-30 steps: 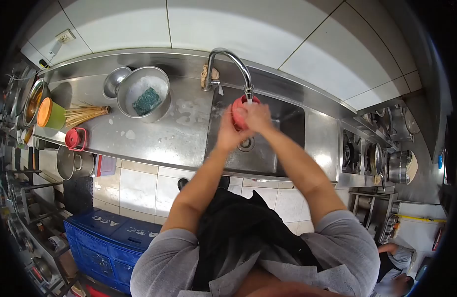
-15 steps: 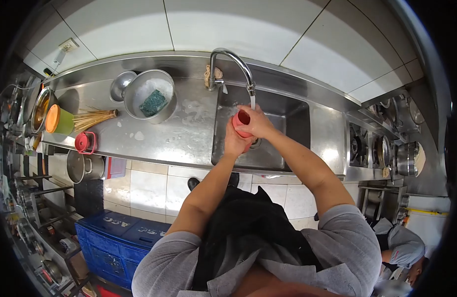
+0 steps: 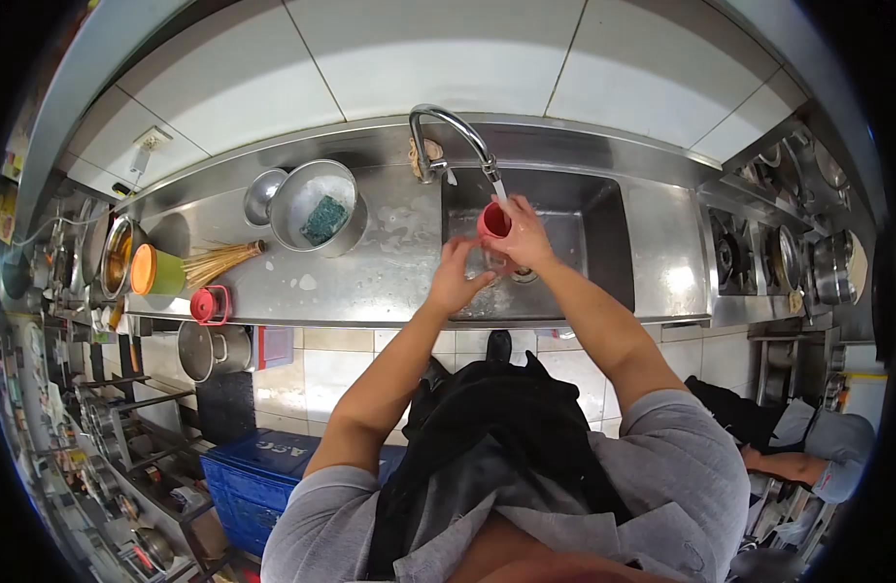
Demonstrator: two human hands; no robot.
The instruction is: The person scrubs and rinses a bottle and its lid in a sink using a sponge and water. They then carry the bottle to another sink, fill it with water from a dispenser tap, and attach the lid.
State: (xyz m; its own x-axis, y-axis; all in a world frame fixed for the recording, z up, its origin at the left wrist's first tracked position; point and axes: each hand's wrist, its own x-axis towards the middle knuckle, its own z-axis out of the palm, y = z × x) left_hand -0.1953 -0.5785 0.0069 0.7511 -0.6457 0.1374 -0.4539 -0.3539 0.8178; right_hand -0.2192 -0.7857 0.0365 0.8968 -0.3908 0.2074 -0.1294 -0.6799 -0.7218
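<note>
A red cup is held over the sink, tilted so its mouth shows, just below the running tap. The rinsing looks to be under way: the water falls at the cup's far rim, and the cup has not yet been set down. Whether its inside is clean, and so how much rinsing is left, cannot be told. The right hand grasps the cup from its right side, fingers curled over the far edge. The left hand is loose, thumb and fingers spread wide close to the cup's left side; whether a fingertip touches it is unclear. Behind the sink, a cloth hangs by the tap's base. Left along the counter stand a metal pot with suds and a green scouring pad, a small bowl, a bundle of sticks, an orange-lidded green tub and a red lid. At far right, another person's arm shows.
</note>
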